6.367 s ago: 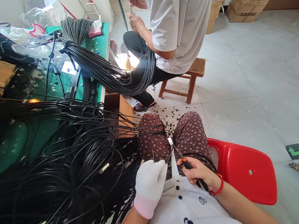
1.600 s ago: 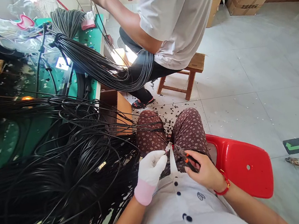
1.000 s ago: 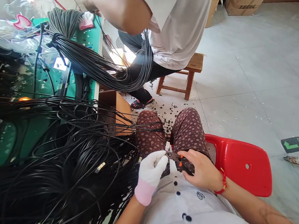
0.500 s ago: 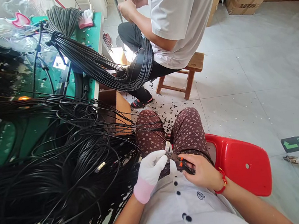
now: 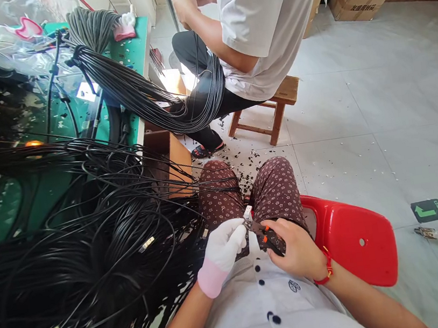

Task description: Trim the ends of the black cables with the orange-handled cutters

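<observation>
My left hand point(image 5: 222, 247), in a white glove with a pink cuff, is closed in a pinch over my lap. Between its fingertips is the end of a thin black cable, mostly hidden by the glove. A small white connector point(image 5: 247, 212) stands just beyond the fingertips. My right hand point(image 5: 294, 248), bare, with a red cord at the wrist, is wrapped round pliers point(image 5: 269, 239) with black and orange handles. The pliers' jaws meet the cable end at the left fingertips, right below the connector. Whether the jaws are fully closed is too small to tell.
A large heap of black cables point(image 5: 121, 253) lies on my left, with several strands across my knee. Ahead, a co-worker point(image 5: 265, 27) sits on a wooden stool point(image 5: 288, 91) beside the green table point(image 5: 141, 47). A red plastic chair point(image 5: 356, 242) is at my right.
The white connector and my left fingertips have shifted slightly up and to the right. My right fingers have moved a little on the pliers. The co-worker's hands have moved slightly.
</observation>
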### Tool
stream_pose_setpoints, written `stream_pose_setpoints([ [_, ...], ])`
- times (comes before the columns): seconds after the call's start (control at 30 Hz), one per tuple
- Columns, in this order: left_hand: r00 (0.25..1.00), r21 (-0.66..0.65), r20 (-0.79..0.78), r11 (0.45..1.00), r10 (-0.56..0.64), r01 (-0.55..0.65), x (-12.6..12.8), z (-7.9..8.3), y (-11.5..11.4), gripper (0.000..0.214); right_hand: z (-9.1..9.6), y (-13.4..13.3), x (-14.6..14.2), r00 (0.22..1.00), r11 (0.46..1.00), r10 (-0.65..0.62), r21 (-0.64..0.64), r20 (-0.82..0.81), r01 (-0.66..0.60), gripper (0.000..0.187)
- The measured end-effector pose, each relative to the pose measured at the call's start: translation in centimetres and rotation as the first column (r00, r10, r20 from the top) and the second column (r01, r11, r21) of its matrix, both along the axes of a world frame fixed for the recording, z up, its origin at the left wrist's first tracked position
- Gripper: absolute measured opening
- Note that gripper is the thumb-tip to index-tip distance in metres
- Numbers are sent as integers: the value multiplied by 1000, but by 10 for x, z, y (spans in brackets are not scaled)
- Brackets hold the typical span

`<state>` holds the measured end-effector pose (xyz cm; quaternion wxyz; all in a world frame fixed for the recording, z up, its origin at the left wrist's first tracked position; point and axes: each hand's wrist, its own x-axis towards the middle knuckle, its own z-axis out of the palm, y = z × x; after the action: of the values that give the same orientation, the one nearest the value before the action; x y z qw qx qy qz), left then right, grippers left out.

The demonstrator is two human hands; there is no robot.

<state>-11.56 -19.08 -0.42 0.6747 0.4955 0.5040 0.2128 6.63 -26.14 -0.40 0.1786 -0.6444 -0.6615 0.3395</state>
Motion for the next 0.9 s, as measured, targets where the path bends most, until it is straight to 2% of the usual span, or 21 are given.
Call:
stream_pose_setpoints([
  [0.13, 999, 47, -15, 998, -39, 40, -1, 2, 1, 27, -1, 0, -1, 1000, 1000, 1, -17, 25, -1, 48],
  [0.47, 998, 14, 41, 999, -51, 50, -3, -3, 2, 25, -5, 1, 1, 998, 996, 8, -91, -59, -13, 45],
  [0.57, 994, -56, 105, 998, -28, 34, -2, -7, 1, 26, -9, -2, -1, 991, 996, -22, -85, -131, 11, 44],
  [0.73, 985, -209, 161, 978, 64, -29, -1, -17, 1, 36, -11, -4, -1, 960, 989, -137, -87, -243, 119, 45],
  [0.9, 964, -283, 252, 959, 88, -13, 1, -14, 5, 44, -4, -2, 0, 980, 995, -90, -60, -176, 81, 50],
])
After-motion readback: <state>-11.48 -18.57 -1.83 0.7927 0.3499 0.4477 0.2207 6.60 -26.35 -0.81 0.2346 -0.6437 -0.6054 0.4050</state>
